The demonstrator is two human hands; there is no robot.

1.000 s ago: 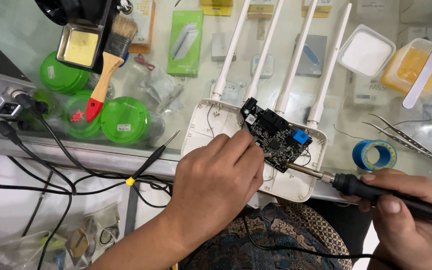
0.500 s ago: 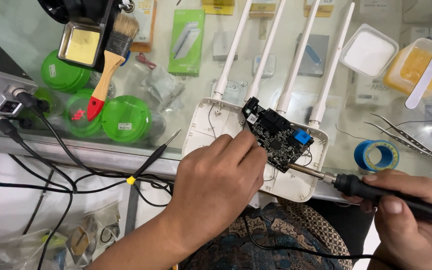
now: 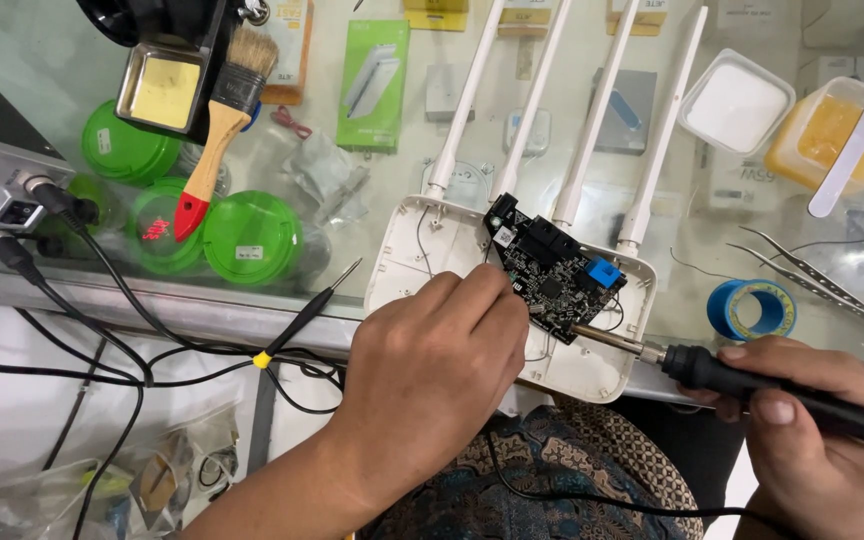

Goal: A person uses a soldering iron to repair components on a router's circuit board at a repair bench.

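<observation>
Our left hand (image 3: pixel 432 360) pins the circuit board (image 3: pixel 552 268) at its seven o'clock edge. Our right hand (image 3: pixel 812 440) wraps tight around the soldering iron (image 3: pixel 752 385). The board looks light, stiff and fragile, so we hold it by the edges.

Bright, even, diffuse light from overhead; shadows faint and soft. Pale sheen and reflections on the glass counter (image 3: pixel 372 210), strongest toward 11 and 1 o'clock. Centre sharp: circuit board (image 3: pixel 552 268) detail crisp. Slight wide-angle stretch at the edges, 3 and 9 o'clock. No motion blur seen.
</observation>
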